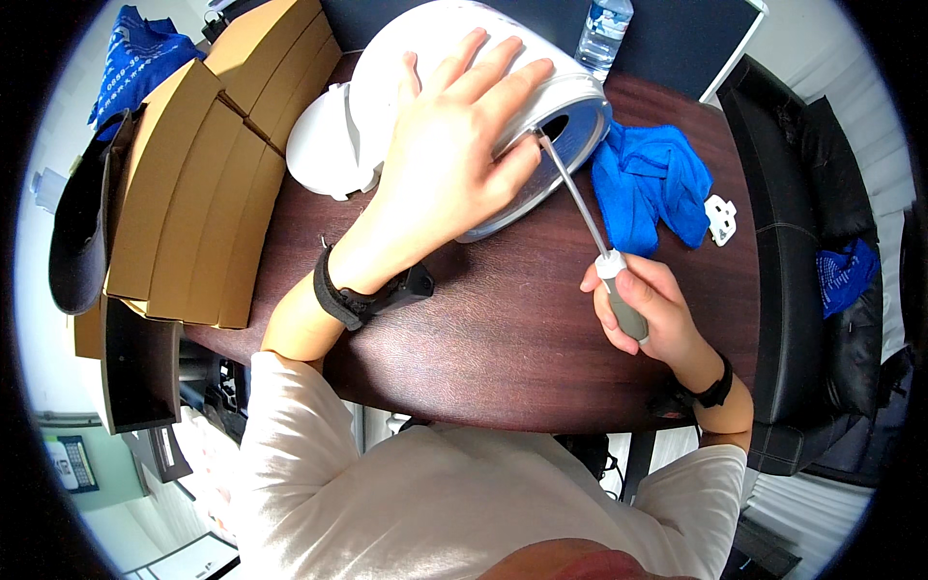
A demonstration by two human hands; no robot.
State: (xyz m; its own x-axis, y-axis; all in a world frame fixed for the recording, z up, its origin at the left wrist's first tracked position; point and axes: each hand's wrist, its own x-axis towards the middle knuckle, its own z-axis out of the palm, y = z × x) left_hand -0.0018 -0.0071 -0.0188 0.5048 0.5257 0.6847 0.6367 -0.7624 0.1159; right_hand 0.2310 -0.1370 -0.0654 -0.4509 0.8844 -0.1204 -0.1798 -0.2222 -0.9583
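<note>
My left hand (459,145) lies flat with fingers spread on a large white plastic housing (382,68), which rests tilted on the table. A rounded white part (319,145) juts out at its left side. At its right end is an oval opening with a clear, shiny rim (592,135). My right hand (648,309) is closed round the grey and white handle of a screwdriver (588,208). The metal shaft points up and left to the edge of this opening, close to my left thumb. Whether its tip sits in a screw is too small to tell.
A blue cloth (648,179) lies crumpled right of the housing, with a small white plastic piece (720,220) beside it. A water bottle (604,39) stands behind. Cardboard boxes (184,193) line the left edge of the dark wooden table (483,338). A black sofa (793,280) is at right.
</note>
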